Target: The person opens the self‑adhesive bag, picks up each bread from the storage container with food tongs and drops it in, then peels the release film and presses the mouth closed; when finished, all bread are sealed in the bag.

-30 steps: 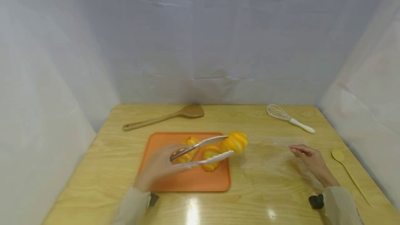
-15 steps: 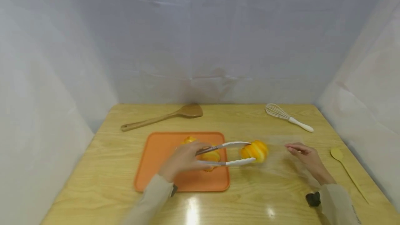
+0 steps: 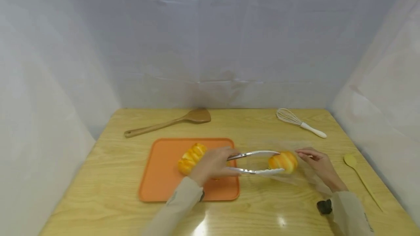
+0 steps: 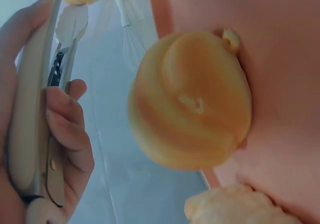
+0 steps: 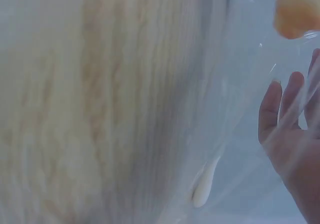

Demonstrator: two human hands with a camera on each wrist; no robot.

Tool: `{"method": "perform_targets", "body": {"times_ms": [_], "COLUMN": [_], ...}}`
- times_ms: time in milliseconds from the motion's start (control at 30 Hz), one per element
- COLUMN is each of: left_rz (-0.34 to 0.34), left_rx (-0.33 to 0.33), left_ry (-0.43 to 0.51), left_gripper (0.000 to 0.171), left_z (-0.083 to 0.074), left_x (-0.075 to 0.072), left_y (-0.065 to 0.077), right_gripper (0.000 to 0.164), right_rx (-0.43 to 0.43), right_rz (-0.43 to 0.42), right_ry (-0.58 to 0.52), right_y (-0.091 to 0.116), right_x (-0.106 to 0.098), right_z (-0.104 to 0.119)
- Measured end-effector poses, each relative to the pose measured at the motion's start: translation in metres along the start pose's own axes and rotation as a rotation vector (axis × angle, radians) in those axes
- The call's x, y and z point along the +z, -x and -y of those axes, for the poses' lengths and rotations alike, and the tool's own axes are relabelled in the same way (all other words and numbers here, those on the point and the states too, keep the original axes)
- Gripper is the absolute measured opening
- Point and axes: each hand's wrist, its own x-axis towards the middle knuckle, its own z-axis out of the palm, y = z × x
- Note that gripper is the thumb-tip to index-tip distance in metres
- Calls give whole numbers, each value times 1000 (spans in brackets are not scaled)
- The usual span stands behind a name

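Observation:
My left hand (image 3: 213,165) grips metal tongs (image 3: 252,172) whose scalloped tips hold a striped, golden bread roll (image 3: 283,161) to the right of the orange tray (image 3: 157,181). My right hand (image 3: 321,168) pinches a clear plastic bag (image 3: 300,179) between thumb and fingers, right beside the roll. The roll overlaps the bag in the head view; in the right wrist view the film (image 5: 240,108) stretches before my fingers. A second bread (image 3: 190,158) lies on the tray. A rounded roll (image 4: 192,101) there shows in the left wrist view, mostly hidden by my left hand from above.
A wooden spatula (image 3: 197,115) lies behind the tray. At the back right is a whisk (image 3: 290,117) with a white handle. A yellow spoon (image 3: 362,177) lies near the table's right edge. Pale sheets hang behind and at both sides.
My left hand has carried the tongs and roll rightward from over the tray to the bag by my right hand. My right hand has stayed almost in place.

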Motion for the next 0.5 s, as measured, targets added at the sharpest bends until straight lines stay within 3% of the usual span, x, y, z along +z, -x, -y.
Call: {"method": "perform_targets", "body": {"times_ms": [167, 500], "left_rz": [-16, -5], "left_rx": [-22, -21], "left_ry": [-69, -75], "left_gripper": [59, 60], "left_z": [-9, -18], "left_x": [6, 11], "left_y": [-8, -19], "right_gripper": [26, 24], "right_rx": [-19, -39], "right_rz": [-9, -17], "right_ry": [-14, -10], "right_y": [-2, -2], "right_x": [3, 4], "right_z": [1, 1]}}
